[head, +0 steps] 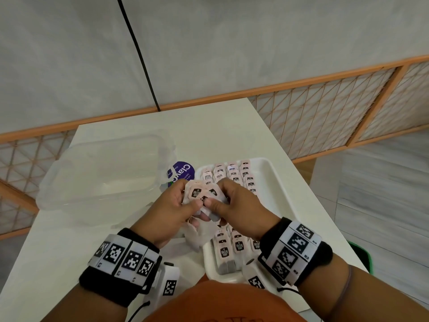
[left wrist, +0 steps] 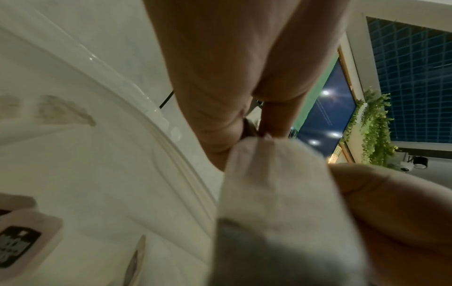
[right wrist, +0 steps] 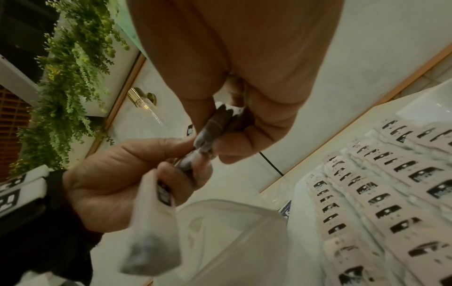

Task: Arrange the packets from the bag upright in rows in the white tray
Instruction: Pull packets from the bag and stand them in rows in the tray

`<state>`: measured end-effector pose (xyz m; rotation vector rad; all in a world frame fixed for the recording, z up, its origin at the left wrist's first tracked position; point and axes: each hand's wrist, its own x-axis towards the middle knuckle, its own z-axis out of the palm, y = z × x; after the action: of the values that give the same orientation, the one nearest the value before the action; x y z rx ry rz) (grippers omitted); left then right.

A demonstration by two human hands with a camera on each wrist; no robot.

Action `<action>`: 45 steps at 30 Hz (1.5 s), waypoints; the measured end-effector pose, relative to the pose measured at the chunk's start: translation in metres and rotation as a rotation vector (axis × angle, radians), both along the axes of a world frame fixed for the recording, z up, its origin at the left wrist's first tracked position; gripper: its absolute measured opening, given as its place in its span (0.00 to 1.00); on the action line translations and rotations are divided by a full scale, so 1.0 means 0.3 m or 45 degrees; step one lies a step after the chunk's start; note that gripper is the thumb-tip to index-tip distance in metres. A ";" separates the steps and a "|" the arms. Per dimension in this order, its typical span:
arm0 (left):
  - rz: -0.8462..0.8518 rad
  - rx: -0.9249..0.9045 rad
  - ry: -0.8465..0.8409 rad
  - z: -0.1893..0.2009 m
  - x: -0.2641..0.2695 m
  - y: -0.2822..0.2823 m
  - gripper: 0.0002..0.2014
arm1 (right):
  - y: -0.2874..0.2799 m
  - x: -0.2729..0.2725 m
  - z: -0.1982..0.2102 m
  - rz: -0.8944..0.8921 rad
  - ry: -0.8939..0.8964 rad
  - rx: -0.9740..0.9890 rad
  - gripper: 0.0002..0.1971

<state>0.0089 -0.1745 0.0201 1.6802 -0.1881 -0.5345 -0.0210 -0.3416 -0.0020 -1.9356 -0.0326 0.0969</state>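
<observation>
Head view: a small bunch of packets (head: 202,196) was held jointly above the near-left part of the white tray (head: 281,182), the left hand (head: 171,210) and the right hand (head: 239,205) each curled round it with thumbs pressed on the printed faces; rows of upright packets (head: 234,173) were recorded at the far end of the tray and more at the near end, with a clear lidded container (head: 97,173) and the bag (head: 181,170) to the left on the tabletop (head: 220,126). Left wrist view: one packet (left wrist: 274,193) was seen pinched between fingers (left wrist: 220,77) and thumb, its lower part blurred. Right wrist view: packet edges (right wrist: 215,127) were gripped at the fingertips, a loose packet (right wrist: 151,232) dangling below. It was judged that the bunch should be squared, labels aligned one way, one packet separated at a time and lowered upright against a standing row; strings, if tangled, could topple neighbours.
</observation>
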 end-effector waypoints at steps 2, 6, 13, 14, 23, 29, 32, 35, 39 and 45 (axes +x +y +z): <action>-0.003 0.029 -0.028 0.003 -0.002 -0.002 0.09 | -0.002 0.003 -0.006 -0.101 -0.054 0.077 0.14; 0.020 0.063 -0.060 0.000 0.005 -0.001 0.10 | 0.003 0.005 0.001 -0.108 -0.209 0.102 0.18; 0.144 0.112 -0.090 -0.008 0.021 0.020 0.05 | 0.001 0.005 0.026 -0.064 -0.164 0.130 0.11; 0.151 0.108 -0.080 -0.007 0.021 0.020 0.04 | -0.002 0.006 0.025 -0.044 -0.153 0.103 0.11; 0.279 0.210 -0.134 -0.010 0.021 0.004 0.10 | -0.025 -0.021 0.012 0.098 -0.106 0.059 0.04; 0.402 0.287 -0.178 -0.033 0.016 0.023 0.09 | -0.171 -0.059 -0.024 -0.246 0.046 -0.201 0.10; 0.360 0.325 -0.239 -0.030 -0.005 0.027 0.09 | -0.267 -0.091 -0.068 -0.320 0.282 -0.522 0.10; 0.336 0.344 -0.274 -0.030 -0.018 0.025 0.08 | -0.310 -0.107 -0.111 -0.295 0.427 -0.821 0.08; 0.323 0.338 -0.265 -0.032 -0.024 0.029 0.07 | -0.293 -0.105 -0.142 -0.173 0.563 -1.052 0.12; 0.306 0.348 -0.246 -0.030 -0.037 0.033 0.09 | -0.279 -0.080 -0.158 -0.091 0.612 -1.197 0.13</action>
<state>-0.0023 -0.1645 0.0110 1.9894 -0.0515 -0.2235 -0.0449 -0.4252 -0.0495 -2.7857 0.4788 0.6163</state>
